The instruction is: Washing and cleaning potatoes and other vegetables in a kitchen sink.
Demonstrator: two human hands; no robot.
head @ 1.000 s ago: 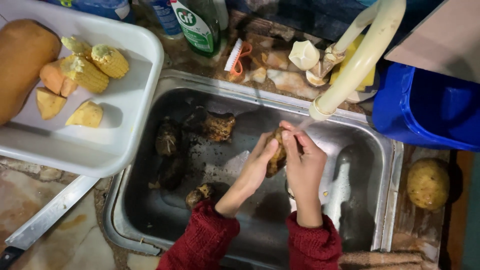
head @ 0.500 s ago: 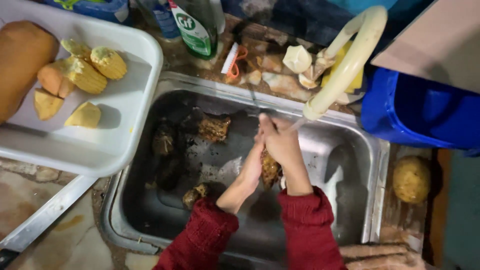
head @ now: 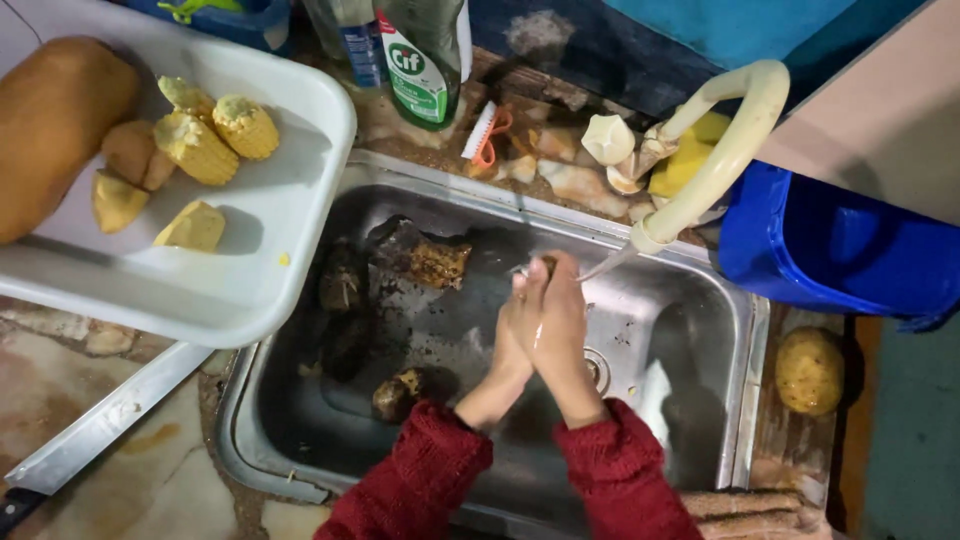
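Observation:
My left hand and my right hand are pressed together over the steel sink. They enclose a small brown root vegetable, and only its tip shows above the fingers. A thin stream of water runs from the cream faucet hose onto the hands. Both arms wear red knitted sleeves. In the sink to the left lie dirty dark root pieces.
A white tray at the left holds corn pieces, yellow chunks and a large squash. A knife lies at lower left. A soap bottle, an orange brush, a blue bucket and a potato surround the sink.
My hands have closed flat together around the root vegetable and shifted toward the water stream. The view has drifted slightly.

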